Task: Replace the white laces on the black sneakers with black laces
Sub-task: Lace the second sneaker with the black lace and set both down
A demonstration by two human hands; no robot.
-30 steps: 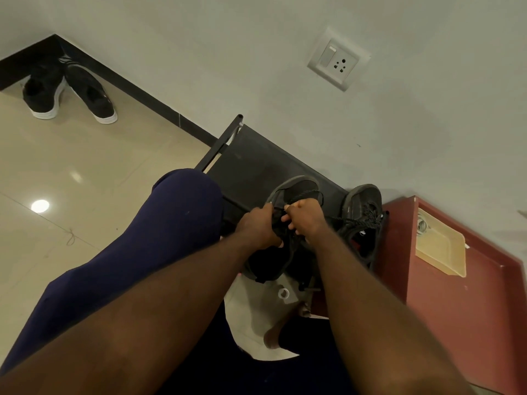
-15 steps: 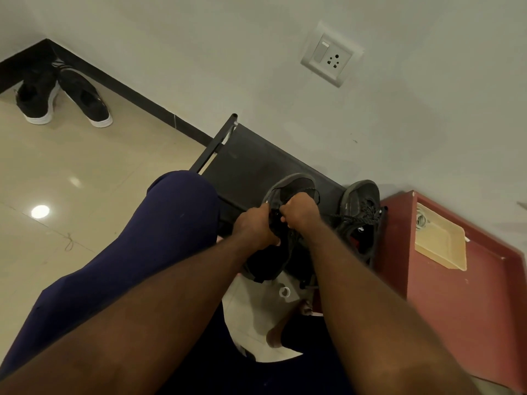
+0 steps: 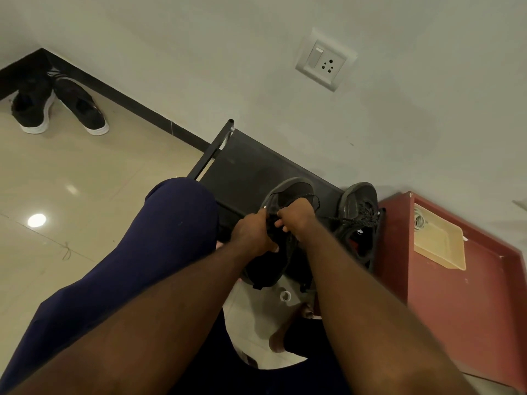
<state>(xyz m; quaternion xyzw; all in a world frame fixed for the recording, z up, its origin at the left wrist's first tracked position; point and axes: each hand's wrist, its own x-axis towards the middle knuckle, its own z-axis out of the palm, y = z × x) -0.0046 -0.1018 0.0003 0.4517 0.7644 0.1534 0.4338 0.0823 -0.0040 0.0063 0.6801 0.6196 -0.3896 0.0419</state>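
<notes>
A black sneaker [image 3: 288,192] stands on a low black rack [image 3: 242,169] in front of me, toe toward the wall. My left hand [image 3: 252,235] and my right hand [image 3: 296,215] are both over its lace area, fingers curled and pinching the black lace there. The lace between my fingers is mostly hidden. A second black sneaker [image 3: 358,206] with a black lace through it stands just to the right, against the red cabinet.
A red cabinet [image 3: 456,295] holding a beige tray [image 3: 439,246] is at the right. Another pair of black shoes with white soles [image 3: 57,109] lies in the far left corner. My knee in blue trousers [image 3: 171,223] is left of the rack. A wall socket [image 3: 325,59] is above.
My hands have stayed on the sneaker's lace area with only small finger movement. The view has shifted slightly.
</notes>
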